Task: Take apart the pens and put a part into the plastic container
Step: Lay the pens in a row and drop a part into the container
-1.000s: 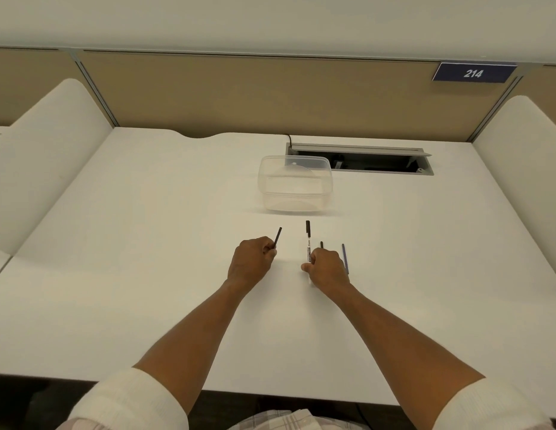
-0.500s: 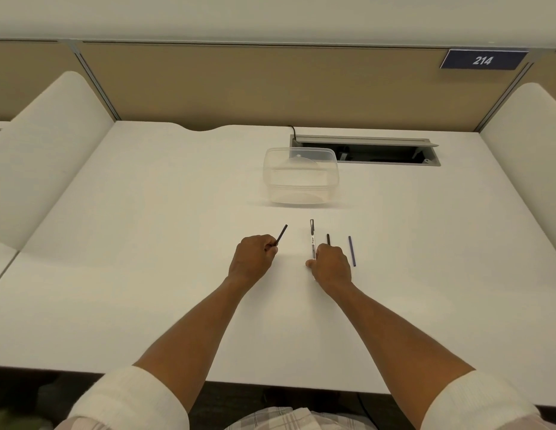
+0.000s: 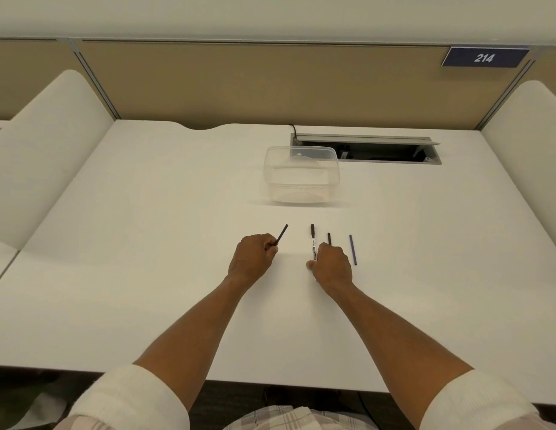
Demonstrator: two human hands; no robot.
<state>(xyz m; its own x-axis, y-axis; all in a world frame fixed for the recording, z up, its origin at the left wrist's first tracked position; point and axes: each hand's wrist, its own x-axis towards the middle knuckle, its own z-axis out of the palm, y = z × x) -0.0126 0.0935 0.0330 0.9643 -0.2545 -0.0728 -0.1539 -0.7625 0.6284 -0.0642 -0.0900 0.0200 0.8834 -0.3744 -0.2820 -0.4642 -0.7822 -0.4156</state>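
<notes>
My left hand (image 3: 253,259) rests on the white desk, its fingers closed around the near end of a thin black pen (image 3: 282,233) that points away to the right. My right hand (image 3: 332,265) lies fingers-down over the near ends of a white-barrelled pen with a black cap (image 3: 312,242) and a dark pen (image 3: 329,238); I cannot tell whether it grips them. A blue pen (image 3: 352,249) lies loose just right of that hand. The clear plastic container (image 3: 301,173) stands open beyond the pens.
A white desk (image 3: 146,243) with padded side dividers (image 3: 44,156) left and right. An open cable tray (image 3: 373,148) is set into the desk behind the container. A tan back panel carries a "214" sign (image 3: 484,58).
Both hands have stayed where they were on the pens. The view has tilted slightly, and the blue pen now lies clear of my right hand.
</notes>
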